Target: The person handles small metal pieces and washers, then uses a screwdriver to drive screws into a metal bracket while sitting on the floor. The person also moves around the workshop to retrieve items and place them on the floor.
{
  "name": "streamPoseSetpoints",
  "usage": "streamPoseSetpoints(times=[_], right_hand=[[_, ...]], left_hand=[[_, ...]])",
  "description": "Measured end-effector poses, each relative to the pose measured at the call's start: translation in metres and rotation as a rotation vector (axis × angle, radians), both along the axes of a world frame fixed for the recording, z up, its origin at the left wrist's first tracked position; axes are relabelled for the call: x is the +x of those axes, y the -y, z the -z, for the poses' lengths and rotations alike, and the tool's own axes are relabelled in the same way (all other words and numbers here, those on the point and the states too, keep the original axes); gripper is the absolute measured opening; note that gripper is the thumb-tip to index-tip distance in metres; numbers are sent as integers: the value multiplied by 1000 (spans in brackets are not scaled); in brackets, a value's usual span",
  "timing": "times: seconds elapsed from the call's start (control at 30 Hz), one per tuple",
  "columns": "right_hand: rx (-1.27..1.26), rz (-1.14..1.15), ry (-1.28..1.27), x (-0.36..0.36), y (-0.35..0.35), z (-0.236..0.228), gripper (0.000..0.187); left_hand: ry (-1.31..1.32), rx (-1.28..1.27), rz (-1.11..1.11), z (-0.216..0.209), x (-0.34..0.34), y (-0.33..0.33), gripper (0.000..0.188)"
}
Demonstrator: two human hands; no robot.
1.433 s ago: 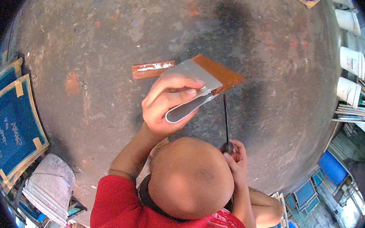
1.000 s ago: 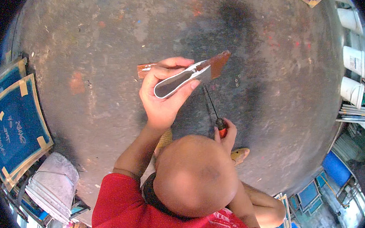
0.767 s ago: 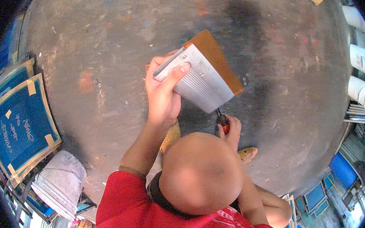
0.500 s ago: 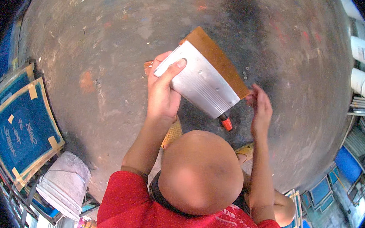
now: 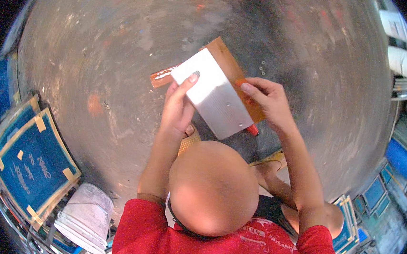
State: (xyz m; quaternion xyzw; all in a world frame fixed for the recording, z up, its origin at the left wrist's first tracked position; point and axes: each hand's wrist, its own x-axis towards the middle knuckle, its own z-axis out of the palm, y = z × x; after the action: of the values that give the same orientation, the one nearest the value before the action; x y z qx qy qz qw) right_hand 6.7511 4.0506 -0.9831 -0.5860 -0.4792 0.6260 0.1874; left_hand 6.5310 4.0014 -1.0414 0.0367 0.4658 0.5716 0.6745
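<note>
A screen-printing squeegee (image 5: 208, 98) is held tilted above the floor in front of my knees. It has a broad silver metal handle with an amber-brown blade (image 5: 227, 62) along its far right edge. My left hand (image 5: 177, 107) grips the handle's left end, thumb on top and the other fingers underneath. At the blade's right end my right hand (image 5: 273, 104) pinches the amber strip between thumb and fingers. Beyond my left hand lies a glossy orange-brown strip (image 5: 160, 77), partly hidden. A red-tipped tool (image 5: 253, 130) shows from under the squeegee, mostly covered.
Several small ring-shaped pieces (image 5: 262, 68) lie on the stained grey floor (image 5: 98, 61). Blue framed screens (image 5: 35, 168) and a white bucket (image 5: 86, 218) stand at the left. More frames (image 5: 346, 229) and white buckets (image 5: 400, 61) are at the right. My bent knee (image 5: 213, 190) rises close below the squeegee.
My right hand has moved left and inward onto the amber blade and closed on it. The squeegee has shifted slightly left and now covers more of the red-tipped tool.
</note>
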Motion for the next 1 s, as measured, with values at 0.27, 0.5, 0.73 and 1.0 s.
streamPoseSetpoints(times=[0.27,0.5,0.73,1.0], right_hand=[[-214,-199,62,38,37,77,30],[339,-13,595,104,-8,111,25],[374,-213,564,70,-16,117,25],[307,-699,754,42,73,97,40]], left_hand=[[3,-332,252,49,6,64,50],[-310,-128,28,31,-25,62,51],[-188,-221,-31,29,-45,42,57],[-179,-171,-67,29,-25,39,42]])
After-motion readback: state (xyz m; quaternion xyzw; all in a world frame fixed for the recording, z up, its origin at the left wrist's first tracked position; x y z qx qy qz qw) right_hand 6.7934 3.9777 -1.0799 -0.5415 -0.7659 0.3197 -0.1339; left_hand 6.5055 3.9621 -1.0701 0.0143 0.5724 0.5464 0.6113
